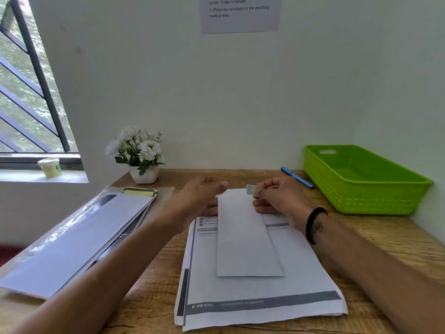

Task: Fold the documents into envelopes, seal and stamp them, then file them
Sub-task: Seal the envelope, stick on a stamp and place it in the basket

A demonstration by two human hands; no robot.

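A white envelope (245, 237) lies lengthwise on a stack of printed documents (260, 297) in the middle of the wooden desk (149, 285). My right hand (281, 196) pinches a small blue-green stamp (252, 189) just above the envelope's far end. My left hand (202, 191) hovers beside that far end on the left, fingers spread, holding nothing. A pile of further envelopes (79, 239) rests in clear plastic wrap at the left.
A green plastic basket (361, 182) stands at the back right by the wall, a blue pen (296, 177) next to it. A potted white flower (139, 153) sits at the back left. A small tub (50, 167) is on the windowsill.
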